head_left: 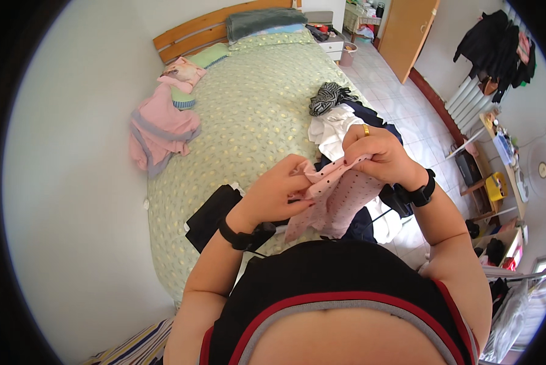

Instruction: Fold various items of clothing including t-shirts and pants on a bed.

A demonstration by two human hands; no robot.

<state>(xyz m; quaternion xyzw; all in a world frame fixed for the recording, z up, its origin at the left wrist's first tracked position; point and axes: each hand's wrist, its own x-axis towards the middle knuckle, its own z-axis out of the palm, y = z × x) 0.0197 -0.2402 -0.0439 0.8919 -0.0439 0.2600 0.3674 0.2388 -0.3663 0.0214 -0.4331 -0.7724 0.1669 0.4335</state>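
my screen is bright, with soft light and faint shadows. the floor [414, 141] has a pale shine. black fills the corners, and the side of the bed [248, 115] bends. i see the left hand [273, 190] and right hand [382, 156] clearly, but the far table [363, 20] looks fuzzy.

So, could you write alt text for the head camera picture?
A person's left hand and right hand hold a pink dotted garment over a pale-green patterned bed, where black cloth and a white garment lie.
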